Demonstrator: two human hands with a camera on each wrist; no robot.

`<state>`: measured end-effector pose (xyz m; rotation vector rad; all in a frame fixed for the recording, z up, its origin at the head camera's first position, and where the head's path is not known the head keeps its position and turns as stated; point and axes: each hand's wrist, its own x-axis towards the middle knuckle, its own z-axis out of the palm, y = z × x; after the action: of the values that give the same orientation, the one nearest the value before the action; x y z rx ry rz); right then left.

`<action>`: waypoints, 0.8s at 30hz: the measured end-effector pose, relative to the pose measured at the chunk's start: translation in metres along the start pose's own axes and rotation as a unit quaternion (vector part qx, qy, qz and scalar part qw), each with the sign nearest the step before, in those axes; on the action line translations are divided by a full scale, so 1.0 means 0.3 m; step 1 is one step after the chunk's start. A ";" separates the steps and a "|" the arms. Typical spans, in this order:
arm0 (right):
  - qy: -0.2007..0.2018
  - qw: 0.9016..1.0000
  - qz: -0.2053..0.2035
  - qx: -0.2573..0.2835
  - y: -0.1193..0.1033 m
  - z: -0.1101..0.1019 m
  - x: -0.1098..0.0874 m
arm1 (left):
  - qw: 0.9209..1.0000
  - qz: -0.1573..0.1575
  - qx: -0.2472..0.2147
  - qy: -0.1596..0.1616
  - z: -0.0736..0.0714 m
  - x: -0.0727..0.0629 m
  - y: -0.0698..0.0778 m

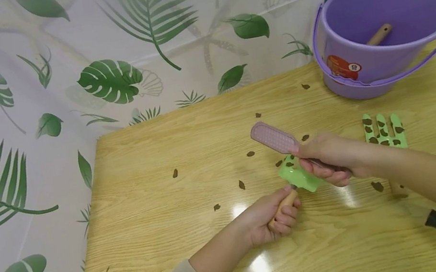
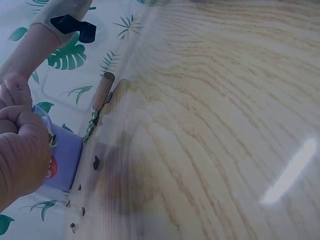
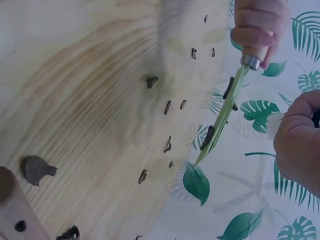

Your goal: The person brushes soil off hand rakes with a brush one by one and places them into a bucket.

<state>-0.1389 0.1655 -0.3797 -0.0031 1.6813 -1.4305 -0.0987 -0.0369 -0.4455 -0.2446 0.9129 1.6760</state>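
My left hand grips the wooden handle of a small green garden trowel. Brown flakes lie on the trowel's blade, also seen edge-on as the green blade in the right wrist view. In my right hand is a mauve brush with an oblong, dotted head, held by its handle just above the trowel. The brush's underside is hidden in the head view. To the right lies a green hand fork with brown flakes on it, partly covered by my right forearm.
A purple bucket stands at the back right, with a wooden handle showing inside. Several brown flakes are scattered over the wooden table. A leaf-patterned cloth hangs behind the table and along its left.
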 end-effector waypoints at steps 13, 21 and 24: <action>-0.103 0.995 -0.012 0.010 0.075 0.089 -0.062 | 0.999 0.038 0.009 0.012 -0.030 -0.011 0.017; -0.097 0.995 -0.013 0.008 0.113 0.081 -0.062 | 0.998 0.034 0.042 0.013 -0.059 -0.033 0.004; -0.089 0.996 -0.010 0.008 0.133 0.073 -0.054 | 0.999 0.026 0.036 0.014 -0.066 -0.042 -0.001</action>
<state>-0.0951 0.1698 -0.3994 -0.1338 1.5277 -1.4157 -0.1001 -0.0595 -0.4514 -0.1967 1.0073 1.6880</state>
